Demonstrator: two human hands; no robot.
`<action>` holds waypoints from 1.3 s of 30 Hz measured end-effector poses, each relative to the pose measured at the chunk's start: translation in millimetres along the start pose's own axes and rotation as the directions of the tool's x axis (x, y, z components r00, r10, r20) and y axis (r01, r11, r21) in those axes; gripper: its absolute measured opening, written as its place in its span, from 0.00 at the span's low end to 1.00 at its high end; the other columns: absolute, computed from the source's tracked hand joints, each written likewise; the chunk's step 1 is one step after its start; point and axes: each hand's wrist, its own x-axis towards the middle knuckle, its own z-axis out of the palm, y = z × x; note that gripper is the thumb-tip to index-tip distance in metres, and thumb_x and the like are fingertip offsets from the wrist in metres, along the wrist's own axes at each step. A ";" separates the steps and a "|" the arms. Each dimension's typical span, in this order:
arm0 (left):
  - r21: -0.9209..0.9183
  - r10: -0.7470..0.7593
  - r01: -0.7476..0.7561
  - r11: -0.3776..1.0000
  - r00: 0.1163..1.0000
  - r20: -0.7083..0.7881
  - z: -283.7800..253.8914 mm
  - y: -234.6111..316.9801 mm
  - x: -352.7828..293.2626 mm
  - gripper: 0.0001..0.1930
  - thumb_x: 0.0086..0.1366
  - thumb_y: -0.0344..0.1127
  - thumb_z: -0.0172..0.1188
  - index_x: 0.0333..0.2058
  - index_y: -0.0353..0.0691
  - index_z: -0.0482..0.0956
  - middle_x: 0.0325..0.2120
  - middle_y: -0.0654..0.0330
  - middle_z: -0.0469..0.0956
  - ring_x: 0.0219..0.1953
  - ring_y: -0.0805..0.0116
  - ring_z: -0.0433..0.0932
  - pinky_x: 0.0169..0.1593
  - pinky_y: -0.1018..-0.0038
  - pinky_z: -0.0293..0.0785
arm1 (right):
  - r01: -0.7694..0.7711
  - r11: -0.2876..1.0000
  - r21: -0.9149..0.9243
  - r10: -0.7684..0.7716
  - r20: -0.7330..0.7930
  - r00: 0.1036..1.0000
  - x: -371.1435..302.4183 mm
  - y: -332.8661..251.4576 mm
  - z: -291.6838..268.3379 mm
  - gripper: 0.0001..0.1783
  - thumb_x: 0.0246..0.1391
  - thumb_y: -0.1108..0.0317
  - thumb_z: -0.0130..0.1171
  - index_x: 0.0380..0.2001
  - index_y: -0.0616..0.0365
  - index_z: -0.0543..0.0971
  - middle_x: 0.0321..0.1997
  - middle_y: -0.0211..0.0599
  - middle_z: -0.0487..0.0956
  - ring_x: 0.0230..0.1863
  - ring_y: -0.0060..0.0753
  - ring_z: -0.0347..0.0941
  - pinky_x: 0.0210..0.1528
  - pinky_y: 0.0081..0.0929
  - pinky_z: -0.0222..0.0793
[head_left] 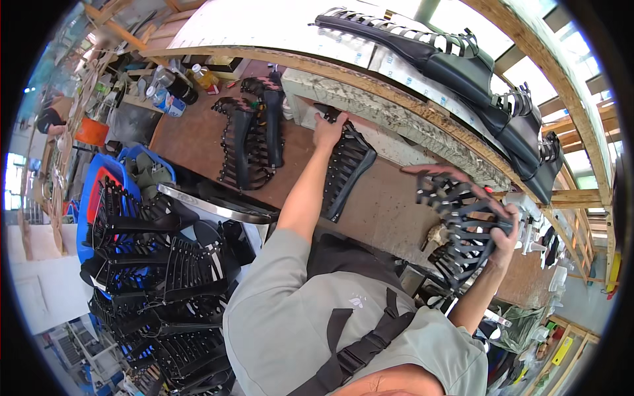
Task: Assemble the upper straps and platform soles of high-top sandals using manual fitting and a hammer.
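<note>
My left hand [330,129] is closed on one end of a black strappy boot upper [347,168], which lies over the brown tabletop beside the bench's rough white ledge. Raised at the right, my right hand [506,234] grips a second black strappy upper [462,231]; its row of straps hangs open and is a little blurred. A pinkish edge shows along its far end. Two more strappy uppers, a left one [239,142] and a right one [271,119], rest side by side on the table, left of my left hand.
Finished-looking black tall boots [456,72] lie along the white upper shelf [264,30]. To my left, a blue crate [99,173] stands by a big heap of strappy uppers [165,284]. Bottles [175,86] are at the back left. A wooden rail [370,82] edges the shelf.
</note>
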 end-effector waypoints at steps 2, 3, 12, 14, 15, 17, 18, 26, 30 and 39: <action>-0.060 -0.004 -0.004 0.998 0.991 -0.131 7.4 -45.0 35.2 0.35 0.55 0.53 0.63 0.52 0.30 0.66 0.41 0.42 0.77 0.43 0.47 0.78 0.42 0.58 0.75 | -0.048 0.995 -0.088 0.052 0.040 0.998 6.0 18.0 31.7 0.35 0.32 0.70 0.67 0.49 0.57 0.68 0.45 0.38 0.76 0.41 0.27 0.71 0.42 0.21 0.70; -0.464 -0.095 0.103 0.880 0.995 0.040 1.5 -52.4 37.4 0.26 0.57 0.45 0.62 0.47 0.32 0.68 0.35 0.49 0.77 0.35 0.55 0.78 0.33 0.63 0.74 | -0.086 0.991 -0.103 0.092 0.060 0.994 8.7 27.5 44.9 0.34 0.32 0.71 0.66 0.49 0.57 0.68 0.44 0.37 0.76 0.40 0.26 0.71 0.43 0.21 0.69; -0.949 -0.054 0.024 0.314 0.999 0.008 -200.0 -13.4 -179.8 0.10 0.60 0.41 0.56 0.30 0.41 0.74 0.21 0.65 0.73 0.12 0.80 0.62 0.13 0.84 0.52 | -0.525 0.808 0.266 0.489 0.194 0.850 60.7 205.1 84.2 0.23 0.48 0.69 0.64 0.49 0.57 0.70 0.38 0.34 0.73 0.27 0.25 0.70 0.28 0.22 0.72; -0.909 -0.318 -0.156 0.387 0.902 -0.290 -231.6 -8.4 -209.6 0.11 0.61 0.44 0.55 0.28 0.41 0.75 0.17 0.65 0.73 0.09 0.77 0.62 0.11 0.81 0.55 | -0.575 0.707 0.411 0.490 0.300 0.818 77.8 236.8 144.5 0.22 0.49 0.68 0.65 0.47 0.56 0.71 0.36 0.31 0.73 0.26 0.25 0.71 0.28 0.23 0.72; -0.903 -0.229 -0.184 0.388 0.930 -0.287 -244.2 -16.3 -219.6 0.12 0.61 0.44 0.54 0.31 0.40 0.75 0.15 0.65 0.72 0.08 0.76 0.62 0.10 0.80 0.58 | -0.584 0.652 0.483 0.487 0.324 0.811 90.1 256.2 170.3 0.21 0.50 0.68 0.65 0.47 0.55 0.72 0.37 0.31 0.74 0.26 0.26 0.71 0.28 0.23 0.73; -0.973 -0.007 -0.101 0.208 0.994 -0.105 -248.2 -30.4 -230.6 0.17 0.61 0.44 0.50 0.39 0.35 0.75 0.23 0.59 0.78 0.13 0.73 0.70 0.15 0.76 0.67 | -0.563 0.635 0.529 0.468 0.317 0.825 112.8 286.5 208.8 0.23 0.51 0.66 0.65 0.49 0.56 0.71 0.42 0.34 0.76 0.29 0.27 0.74 0.29 0.25 0.74; -0.998 0.301 0.023 0.058 0.953 0.039 -244.5 -37.1 -235.8 0.19 0.61 0.43 0.49 0.43 0.33 0.74 0.29 0.55 0.81 0.20 0.70 0.77 0.22 0.73 0.76 | -0.557 0.633 0.537 0.461 0.317 0.829 118.9 294.5 220.7 0.23 0.51 0.66 0.65 0.49 0.56 0.71 0.42 0.34 0.76 0.29 0.27 0.74 0.29 0.25 0.74; -0.968 0.457 0.115 -0.221 0.889 0.001 -184.4 -151.2 -267.8 0.28 0.60 0.39 0.48 0.57 0.28 0.63 0.54 0.44 0.70 0.54 0.52 0.72 0.58 0.57 0.68 | 0.000 0.979 -0.202 0.037 0.181 0.983 83.7 344.9 241.3 0.39 0.48 0.49 0.66 0.55 0.64 0.66 0.45 0.46 0.77 0.47 0.36 0.75 0.50 0.29 0.70; -0.980 0.091 -0.131 0.150 0.989 -0.119 -144.6 -165.8 -301.0 0.15 0.56 0.40 0.50 0.39 0.38 0.71 0.24 0.65 0.69 0.21 0.73 0.71 0.17 0.75 0.69 | -0.278 0.918 -0.283 0.356 0.281 0.891 40.5 311.5 225.1 0.42 0.51 0.50 0.64 0.59 0.67 0.61 0.45 0.46 0.77 0.44 0.30 0.75 0.45 0.24 0.72; -0.995 0.569 -0.081 -0.066 0.816 -0.104 -43.3 -205.6 -341.2 0.18 0.53 0.34 0.50 0.44 0.36 0.72 0.37 0.58 0.77 0.34 0.64 0.76 0.41 0.70 0.74 | 0.238 0.942 -0.236 -0.084 0.523 0.848 -230.9 271.6 127.4 0.62 0.32 0.65 0.74 0.67 0.64 0.46 0.54 0.40 0.70 0.41 0.24 0.71 0.42 0.22 0.70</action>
